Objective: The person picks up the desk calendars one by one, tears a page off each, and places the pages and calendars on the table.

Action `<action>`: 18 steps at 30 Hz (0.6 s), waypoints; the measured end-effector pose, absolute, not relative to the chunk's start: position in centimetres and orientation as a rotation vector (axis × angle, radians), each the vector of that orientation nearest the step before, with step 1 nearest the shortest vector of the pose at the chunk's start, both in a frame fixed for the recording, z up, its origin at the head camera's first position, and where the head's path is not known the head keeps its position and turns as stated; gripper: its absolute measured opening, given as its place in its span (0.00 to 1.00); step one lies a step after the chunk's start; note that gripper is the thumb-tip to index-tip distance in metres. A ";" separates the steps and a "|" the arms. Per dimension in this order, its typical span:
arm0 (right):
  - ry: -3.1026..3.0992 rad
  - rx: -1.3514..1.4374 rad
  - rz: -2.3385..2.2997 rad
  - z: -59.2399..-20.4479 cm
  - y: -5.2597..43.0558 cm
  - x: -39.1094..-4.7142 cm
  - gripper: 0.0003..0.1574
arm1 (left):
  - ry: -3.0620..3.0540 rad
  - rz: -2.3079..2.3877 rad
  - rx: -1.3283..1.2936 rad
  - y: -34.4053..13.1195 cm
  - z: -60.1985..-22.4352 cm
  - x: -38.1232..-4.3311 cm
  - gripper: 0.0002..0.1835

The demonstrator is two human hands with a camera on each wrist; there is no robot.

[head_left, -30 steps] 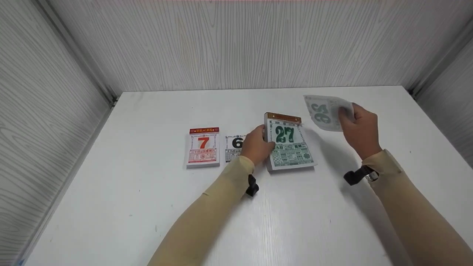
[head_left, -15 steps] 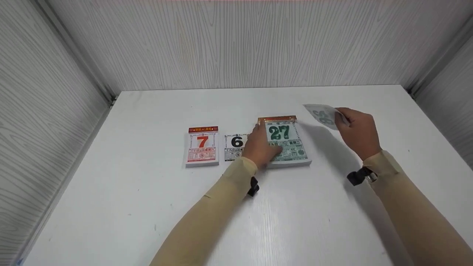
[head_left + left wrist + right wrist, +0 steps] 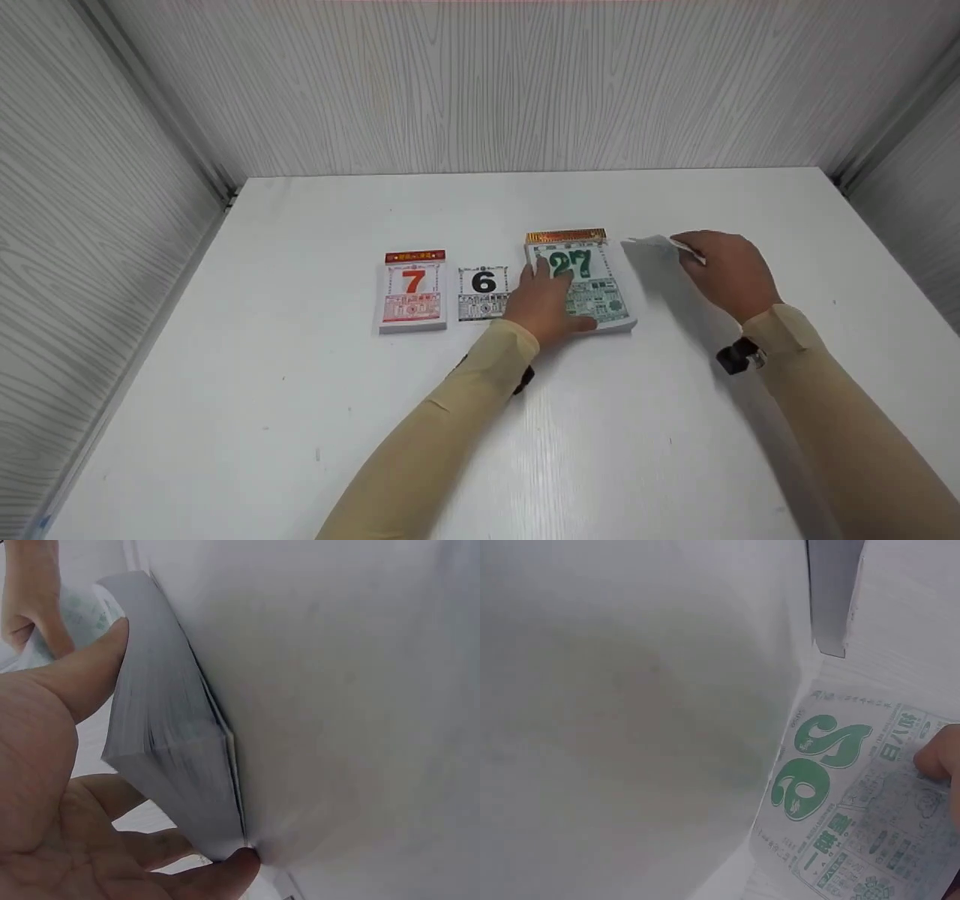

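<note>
A thick tear-off calendar (image 3: pixel 604 300) with a gold-and-red header and a green 27 lies on the table. My left hand (image 3: pixel 541 309) rests on its lower left part with the fingers spread; the thumb (image 3: pixel 105 660) lies along the bottom end and another fingertip reaches the pad's side in the left wrist view. Off to the right, my right hand (image 3: pixel 729 271) pinches a loose calendar sheet (image 3: pixel 654 241), seen nearly edge-on from the head. In the right wrist view that thin sheet (image 3: pixel 802 787) shows a green 26, with the thumb on its lower part.
Left of my left hand stands a smaller calendar (image 3: pixel 412 296) with a red 7 and a red header. Between the two pads lies a page (image 3: pixel 484 292) with a black 6. White wood-grain panels (image 3: pixel 450 90) border the white table (image 3: pixel 300 435).
My left hand slid from the pad's left edge onto its lower face as the pad straightened and shifted slightly left. My right hand lowered the sheet and turned it edge-on.
</note>
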State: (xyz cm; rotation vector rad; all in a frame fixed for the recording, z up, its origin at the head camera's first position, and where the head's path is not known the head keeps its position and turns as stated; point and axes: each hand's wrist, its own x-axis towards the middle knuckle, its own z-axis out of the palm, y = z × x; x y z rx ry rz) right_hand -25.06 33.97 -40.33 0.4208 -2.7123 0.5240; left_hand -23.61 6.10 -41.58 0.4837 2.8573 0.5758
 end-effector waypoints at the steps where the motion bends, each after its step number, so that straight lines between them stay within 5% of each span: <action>1: -2.725 0.422 0.511 -40.4 34.1 -25.1 0.17 | 2.858 0.564 0.490 6.1 -41.5 -23.6 0.50; 18: -2.966 0.508 0.430 -40.6 34.4 -24.4 0.17 | 2.810 0.558 0.488 6.0 -41.0 -23.5 0.51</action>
